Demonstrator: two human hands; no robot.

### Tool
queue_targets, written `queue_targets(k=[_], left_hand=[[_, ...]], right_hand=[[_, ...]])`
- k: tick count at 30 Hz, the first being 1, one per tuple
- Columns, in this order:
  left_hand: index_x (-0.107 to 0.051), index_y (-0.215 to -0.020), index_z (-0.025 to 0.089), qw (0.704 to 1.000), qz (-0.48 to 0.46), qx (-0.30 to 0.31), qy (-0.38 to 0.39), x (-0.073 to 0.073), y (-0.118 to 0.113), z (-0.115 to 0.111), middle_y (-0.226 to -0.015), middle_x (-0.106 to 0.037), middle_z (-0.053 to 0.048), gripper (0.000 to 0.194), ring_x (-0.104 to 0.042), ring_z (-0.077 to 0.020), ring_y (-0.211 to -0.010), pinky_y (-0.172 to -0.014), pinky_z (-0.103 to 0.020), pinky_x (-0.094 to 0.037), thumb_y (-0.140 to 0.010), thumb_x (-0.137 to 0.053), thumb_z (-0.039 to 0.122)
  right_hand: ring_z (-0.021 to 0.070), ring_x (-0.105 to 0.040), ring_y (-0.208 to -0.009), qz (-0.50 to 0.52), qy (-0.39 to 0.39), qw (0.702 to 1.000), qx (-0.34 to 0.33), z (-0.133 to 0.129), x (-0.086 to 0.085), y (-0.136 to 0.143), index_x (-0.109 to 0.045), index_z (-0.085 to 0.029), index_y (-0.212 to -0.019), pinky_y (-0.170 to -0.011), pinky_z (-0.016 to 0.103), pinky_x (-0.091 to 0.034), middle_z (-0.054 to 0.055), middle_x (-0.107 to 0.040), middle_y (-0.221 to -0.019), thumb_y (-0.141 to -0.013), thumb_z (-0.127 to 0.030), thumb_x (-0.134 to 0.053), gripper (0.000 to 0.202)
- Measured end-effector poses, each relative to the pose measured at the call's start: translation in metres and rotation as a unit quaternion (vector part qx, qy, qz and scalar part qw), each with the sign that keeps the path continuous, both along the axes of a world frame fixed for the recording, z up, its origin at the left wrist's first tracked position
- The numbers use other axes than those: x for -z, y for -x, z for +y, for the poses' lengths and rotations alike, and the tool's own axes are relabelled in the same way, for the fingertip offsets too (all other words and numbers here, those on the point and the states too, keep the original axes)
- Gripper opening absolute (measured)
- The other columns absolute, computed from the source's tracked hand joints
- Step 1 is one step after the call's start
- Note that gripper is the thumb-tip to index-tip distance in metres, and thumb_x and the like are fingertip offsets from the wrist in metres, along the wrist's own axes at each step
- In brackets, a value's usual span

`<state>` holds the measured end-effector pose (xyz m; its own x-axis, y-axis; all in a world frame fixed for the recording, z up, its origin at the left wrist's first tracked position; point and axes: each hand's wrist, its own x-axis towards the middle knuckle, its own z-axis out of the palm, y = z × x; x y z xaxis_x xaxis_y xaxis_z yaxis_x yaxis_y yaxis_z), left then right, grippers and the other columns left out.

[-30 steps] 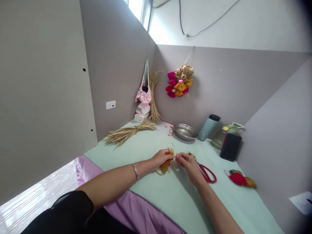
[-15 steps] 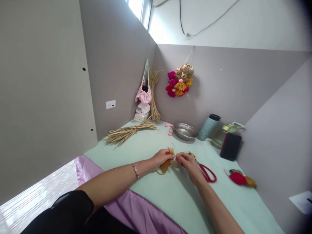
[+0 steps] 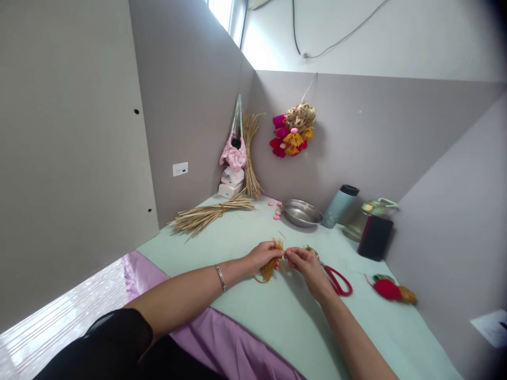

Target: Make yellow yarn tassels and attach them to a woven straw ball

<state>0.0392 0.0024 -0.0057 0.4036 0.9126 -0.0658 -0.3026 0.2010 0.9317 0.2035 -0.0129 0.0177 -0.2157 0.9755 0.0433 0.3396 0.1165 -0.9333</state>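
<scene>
My left hand is closed around a bundle of mustard-yellow yarn, whose loose strands stick out above and below the fingers. Right beside it, my right hand is pinched, its fingertips meeting the left thumb at the yarn's edge. What the right fingers hold is too small to make out. Red-handled scissors lie on the table just past my right hand, their blades partly hidden. A small woven straw piece sits behind the right hand.
Dried straw lies at the left. Behind stand a metal bowl, a blue tumbler, a green jug and a dark phone. Red yarn rests at the right. Tassels hang on the wall.
My right fingertips have moved slightly left, closer to the left thumb. The left hand keeps its hold on the yarn, and the other things stay put.
</scene>
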Motion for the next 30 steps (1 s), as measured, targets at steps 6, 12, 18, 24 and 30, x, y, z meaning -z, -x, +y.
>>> queue_targets(k=[6, 12, 18, 24, 30], left_hand=[[-0.056, -0.082, 0.015, 1.0, -0.001, -0.002, 0.005, 0.0, 0.0, 0.001, -0.066, -0.058, 0.002, 0.021, -0.054, -0.0071, -0.049, -0.048, -0.019, -0.047, -0.076, -0.068, 0.031], [-0.057, -0.084, 0.014, 1.0, -0.008, 0.004, 0.004, 0.003, 0.0, 0.001, -0.065, -0.059, 0.001, 0.026, -0.054, -0.0073, -0.049, -0.048, -0.02, -0.047, -0.074, -0.07, 0.034], [-0.057, -0.085, 0.015, 1.0, -0.027, 0.003, 0.005, 0.001, 0.002, 0.001, -0.07, -0.061, 0.001, 0.025, -0.054, -0.0067, -0.049, -0.049, -0.02, -0.046, -0.071, -0.072, 0.029], [-0.054, -0.083, 0.015, 0.998, -0.055, -0.011, 0.018, -0.007, 0.006, 0.002, -0.067, -0.058, 0.003, 0.018, -0.053, -0.0052, -0.05, -0.052, -0.018, -0.044, -0.076, -0.067, 0.025], [-0.055, -0.086, 0.015, 0.999, -0.041, -0.008, 0.016, -0.003, 0.004, 0.001, -0.072, -0.061, 0.001, 0.022, -0.053, -0.0056, -0.05, -0.051, -0.018, -0.043, -0.076, -0.068, 0.03]], right_hand=[[0.0165, -0.066, -0.08, -0.001, -0.013, 1.0, -0.007, 0.002, 0.001, -0.002, -0.063, -0.014, -0.105, -0.071, 0.034, -0.055, 0.004, -0.067, -0.098, -0.093, -0.034, -0.058, 0.024], [0.0168, -0.066, -0.081, -0.014, -0.019, 1.0, -0.008, 0.002, 0.0, -0.002, -0.063, -0.014, -0.106, -0.072, 0.035, -0.055, 0.004, -0.066, -0.099, -0.093, -0.033, -0.058, 0.023], [0.0169, -0.066, -0.081, -0.029, -0.015, 0.999, -0.002, 0.001, -0.002, -0.001, -0.063, -0.014, -0.104, -0.071, 0.034, -0.055, 0.004, -0.067, -0.099, -0.093, -0.033, -0.059, 0.023], [0.0162, -0.066, -0.079, -0.034, 0.001, 0.999, 0.0, -0.001, -0.001, 0.003, -0.063, -0.014, -0.103, -0.07, 0.033, -0.055, 0.003, -0.067, -0.097, -0.093, -0.033, -0.058, 0.022], [0.0159, -0.065, -0.078, -0.038, 0.008, 0.999, 0.0, -0.003, -0.003, 0.005, -0.063, -0.014, -0.103, -0.069, 0.033, -0.055, 0.003, -0.067, -0.097, -0.093, -0.033, -0.058, 0.022]])
